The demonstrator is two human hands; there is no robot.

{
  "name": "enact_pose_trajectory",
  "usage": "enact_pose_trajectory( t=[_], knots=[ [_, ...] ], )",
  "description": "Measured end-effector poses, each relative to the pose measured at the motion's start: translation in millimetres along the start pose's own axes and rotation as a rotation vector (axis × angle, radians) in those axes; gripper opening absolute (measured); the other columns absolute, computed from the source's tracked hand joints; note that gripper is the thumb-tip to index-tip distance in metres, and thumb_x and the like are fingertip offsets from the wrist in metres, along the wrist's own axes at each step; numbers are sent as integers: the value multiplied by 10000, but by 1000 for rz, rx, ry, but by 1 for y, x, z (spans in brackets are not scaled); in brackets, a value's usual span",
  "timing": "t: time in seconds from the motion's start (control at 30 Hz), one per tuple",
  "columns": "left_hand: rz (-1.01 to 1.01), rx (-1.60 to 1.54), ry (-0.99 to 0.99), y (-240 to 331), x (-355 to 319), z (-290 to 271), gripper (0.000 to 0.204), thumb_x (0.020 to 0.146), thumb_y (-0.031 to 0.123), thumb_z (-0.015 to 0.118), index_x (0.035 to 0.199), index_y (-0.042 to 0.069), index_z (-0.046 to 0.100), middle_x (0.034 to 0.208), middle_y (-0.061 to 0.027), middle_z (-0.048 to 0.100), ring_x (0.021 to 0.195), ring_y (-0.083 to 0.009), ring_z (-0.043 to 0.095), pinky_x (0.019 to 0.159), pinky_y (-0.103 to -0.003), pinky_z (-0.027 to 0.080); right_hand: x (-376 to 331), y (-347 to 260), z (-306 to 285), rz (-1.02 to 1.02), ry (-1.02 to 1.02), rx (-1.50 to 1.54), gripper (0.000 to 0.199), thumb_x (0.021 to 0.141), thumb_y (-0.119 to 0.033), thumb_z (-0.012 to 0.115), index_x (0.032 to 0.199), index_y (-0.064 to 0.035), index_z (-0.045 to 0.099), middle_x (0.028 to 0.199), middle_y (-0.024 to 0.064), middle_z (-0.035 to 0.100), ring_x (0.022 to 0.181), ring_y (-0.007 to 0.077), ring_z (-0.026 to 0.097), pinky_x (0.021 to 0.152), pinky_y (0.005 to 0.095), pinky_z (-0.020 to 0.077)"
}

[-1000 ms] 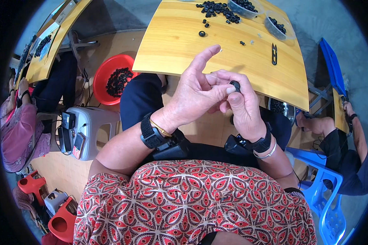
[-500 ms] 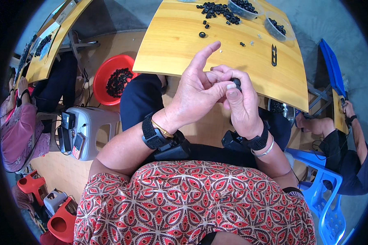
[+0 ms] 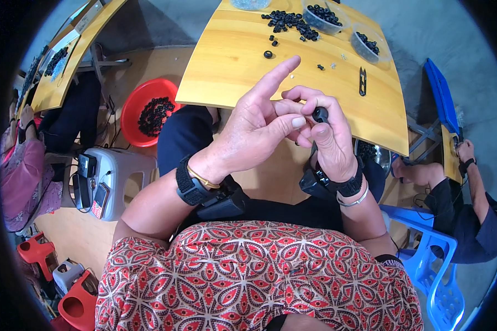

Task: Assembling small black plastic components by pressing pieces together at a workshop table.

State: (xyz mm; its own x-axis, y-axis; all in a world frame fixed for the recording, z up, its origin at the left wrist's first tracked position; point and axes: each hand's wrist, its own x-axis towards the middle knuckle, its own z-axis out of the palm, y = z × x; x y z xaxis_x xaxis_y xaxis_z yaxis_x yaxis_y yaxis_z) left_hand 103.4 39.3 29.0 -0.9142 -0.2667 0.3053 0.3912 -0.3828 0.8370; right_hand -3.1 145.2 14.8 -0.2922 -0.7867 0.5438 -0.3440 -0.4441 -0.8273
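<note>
Black rounded piece [image 3: 320, 114]: held up before us, near the close edge of the yellow wooden bench [image 3: 226, 66].
Right hand [image 3: 336, 146]: grasping that piece between thumb and fingers.
Left hand [image 3: 240, 138]: index finger stretched out, the others curled just beside our other hand; we cannot tell whether it grips anything.
Wrists: we wear dark straps [image 3: 189, 186] on both, a gold-coloured bangle [image 3: 202, 180] on the left and a silvery bangle [image 3: 353, 201] on the right.
Bench top: nearer us lie black snips [image 3: 363, 81], a ring-shaped piece [image 3: 268, 54] and a star-like piece [image 3: 321, 67]; beyond them we see a heap of black pieces [image 3: 292, 23], with two clear bowls [image 3: 337, 30] of more to its right.
Floor [image 3: 83, 237]: a red basin [image 3: 133, 105] of black pieces stands to our left.
Sides: we have a grey stool [image 3: 117, 163] bearing a phone [image 3: 101, 194] at our left, a blue plastic chair [image 3: 446, 302] at our right.
</note>
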Motion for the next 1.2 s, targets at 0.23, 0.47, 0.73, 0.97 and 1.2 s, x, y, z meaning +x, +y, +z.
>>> enact_pose_trajectory(
  t=[0.23, 0.47, 0.73, 0.97, 1.2],
  knots=[
    [-154, 184, -103, 21, -3, -15, 723, 757, 75, 620, 1331, 72, 180, 950, -103, 570, 834, -129, 551, 721, -247, 468, -1, -6, -16, -93, 57, -249, 353, 868, -358, 439, 974, -24, 401, 820, 71, 458, 672, 107, 437, 614, 231, 382],
    [131, 600, -136, 12, 10, 5, 1195, 391, 382, 830, 1337, 93, 159, 1154, -103, 454, 1051, -201, 432, 867, -347, 392, -8, -15, -2, 4, 58, -186, 383, 827, -370, 517, 980, -41, 396, 706, 33, 441, 600, 104, 408, 568, 230, 370],
    [290, 569, -155, -6, 14, 21, 384, 539, 270, 763, 733, 51, 513, 733, -43, 551, 702, -176, 558, 632, -260, 435, -13, -7, 3, -183, 72, -373, 354, 819, -386, 511, 934, -62, 425, 769, 56, 488, 589, 179, 473, 545, 271, 407],
    [197, 601, -189, -9, 13, 16, 485, 565, 293, 760, 887, 7, 536, 923, -113, 566, 863, -182, 550, 774, -279, 434, -15, 1, 7, -227, 64, -435, 329, 819, -374, 509, 911, -67, 440, 779, 65, 495, 597, 210, 497, 528, 284, 414],
    [252, 643, -196, -9, 15, 16, 485, 565, 301, 756, 876, 0, 537, 854, -114, 584, 790, -182, 574, 724, -281, 458, -21, 2, 7, -162, 63, -424, 320, 817, -358, 518, 912, -62, 441, 786, 69, 497, 616, 213, 515, 532, 289, 418]
  ],
)
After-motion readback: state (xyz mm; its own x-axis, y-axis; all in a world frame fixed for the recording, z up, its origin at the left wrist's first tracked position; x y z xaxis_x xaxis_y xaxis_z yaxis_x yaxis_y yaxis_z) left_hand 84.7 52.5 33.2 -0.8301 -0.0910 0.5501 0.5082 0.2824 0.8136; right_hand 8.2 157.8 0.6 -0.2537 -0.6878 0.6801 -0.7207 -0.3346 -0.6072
